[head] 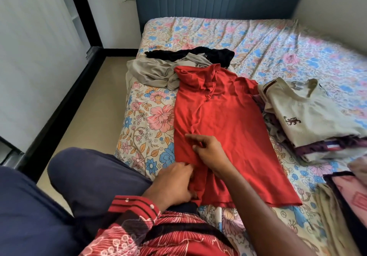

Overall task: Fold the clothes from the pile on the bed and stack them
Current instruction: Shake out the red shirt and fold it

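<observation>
Red shirt lies under right hand; left hand pinches its hem

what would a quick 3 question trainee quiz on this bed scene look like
1. True or false: the red shirt lies spread on the bed.
2. Which garment tops the stack on the right? A beige shirt B black top C grey top
3. Fill in: the left hand grips the red shirt's ____ edge.

Key: 1 true. 2 A, the beige shirt. 3 left, near the hem; the right hand rests on the cloth beside it.
</observation>
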The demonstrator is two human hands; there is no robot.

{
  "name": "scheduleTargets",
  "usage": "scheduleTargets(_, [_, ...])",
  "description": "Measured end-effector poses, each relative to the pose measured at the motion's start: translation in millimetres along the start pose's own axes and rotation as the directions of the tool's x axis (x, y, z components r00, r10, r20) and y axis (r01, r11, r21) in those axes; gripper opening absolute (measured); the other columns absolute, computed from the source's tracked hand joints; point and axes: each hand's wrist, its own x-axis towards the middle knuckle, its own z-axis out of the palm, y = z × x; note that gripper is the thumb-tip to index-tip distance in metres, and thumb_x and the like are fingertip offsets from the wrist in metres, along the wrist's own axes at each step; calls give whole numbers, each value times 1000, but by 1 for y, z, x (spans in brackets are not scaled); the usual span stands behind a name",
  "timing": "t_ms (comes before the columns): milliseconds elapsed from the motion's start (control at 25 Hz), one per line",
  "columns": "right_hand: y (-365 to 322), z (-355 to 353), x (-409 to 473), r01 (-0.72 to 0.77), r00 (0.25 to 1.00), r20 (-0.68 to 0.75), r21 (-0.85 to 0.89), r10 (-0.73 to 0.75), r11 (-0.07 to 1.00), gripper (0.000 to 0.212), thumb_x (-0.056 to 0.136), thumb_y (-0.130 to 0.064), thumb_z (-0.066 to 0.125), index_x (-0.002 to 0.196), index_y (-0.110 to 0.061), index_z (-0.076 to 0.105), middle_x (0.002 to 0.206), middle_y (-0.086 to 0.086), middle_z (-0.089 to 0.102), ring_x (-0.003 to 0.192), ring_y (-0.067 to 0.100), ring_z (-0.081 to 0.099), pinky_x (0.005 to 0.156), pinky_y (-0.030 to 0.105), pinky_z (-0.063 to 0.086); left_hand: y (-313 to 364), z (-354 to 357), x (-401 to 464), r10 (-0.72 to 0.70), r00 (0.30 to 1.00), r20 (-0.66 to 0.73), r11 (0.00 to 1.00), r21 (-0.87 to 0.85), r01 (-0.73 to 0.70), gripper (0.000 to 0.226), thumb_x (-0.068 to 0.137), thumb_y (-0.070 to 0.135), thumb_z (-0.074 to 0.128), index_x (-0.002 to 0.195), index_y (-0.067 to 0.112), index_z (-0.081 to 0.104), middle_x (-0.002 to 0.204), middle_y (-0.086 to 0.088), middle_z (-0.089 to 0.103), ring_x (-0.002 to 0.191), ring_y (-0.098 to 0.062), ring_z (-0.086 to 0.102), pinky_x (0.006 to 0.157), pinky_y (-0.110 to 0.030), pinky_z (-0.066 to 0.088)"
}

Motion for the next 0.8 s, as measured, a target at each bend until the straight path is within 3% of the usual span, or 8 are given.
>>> scheduleTargets(120, [1,-3,3,-18,999,-35,-136,13,991,51,90,-4,68,137,-23,67,137,-1,67,126,8,61,98,4,37,7,9,0,201,972,-120,958,233,-169,39,85,39,71,120,27,59,116,-2,51,114,-23,47,94,-44,40])
scheduleTargets(240, [-3,-6,1,47,999,18,-193,-44,980,68,85,-8,76,148,-19,55,149,-4,56,138,6,50,112,11,32,8,9,0,454,859,-239,875,304,-378,13,85,29,58,91,26,70,91,5,58,94,-19,55,81,-39,39])
scheduleTargets(320, [-11,-16,2,113,992,-20,-230,-121,967,71,84,-13,79,149,-19,53,150,-5,55,139,4,47,114,11,30,10,5,1,484,787,-383,872,144,-467,13,85,30,55,88,27,67,83,9,56,84,-14,51,75,-38,39])
scheduleTargets(400, [-17,-35,3,124,989,-44,-286,-142,950,67,83,-17,81,146,-20,58,145,-6,59,135,5,51,112,10,31,20,-6,0,433,807,-401,861,-82,-502,16,91,34,55,98,26,67,86,11,58,84,-11,52,78,-37,39])
scheduleTargets(560, [-11,-80,8,-63,985,90,-605,146,794,41,82,-35,80,122,-28,74,117,0,75,112,25,69,98,36,54,34,-12,20,408,911,-57,830,-392,-396,34,87,55,69,96,22,69,87,8,69,80,-9,63,74,-31,53])
scheduleTargets(640, [-15,-109,31,-133,990,-38,-567,136,813,26,82,-33,80,106,-24,79,98,4,78,95,28,73,89,40,59,44,-6,43,405,908,-109,808,-422,-411,37,85,56,72,95,20,70,83,7,67,75,-9,62,67,-27,51])
scheduleTargets(720, [-25,-142,76,-153,983,-164,-517,79,842,14,84,-22,75,97,-18,79,87,9,77,86,32,74,84,44,60,64,-1,72,435,877,-204,788,-386,-480,32,87,50,72,102,21,71,91,5,64,84,-11,60,77,-31,50])
scheduleTargets(800, [-31,-174,130,-109,989,-144,-640,21,760,17,86,-13,66,98,-14,78,98,12,77,95,35,72,87,42,58,86,2,102,461,843,-277,788,-310,-533,26,89,44,70,107,24,70,97,3,59,97,-16,57,90,-38,46])
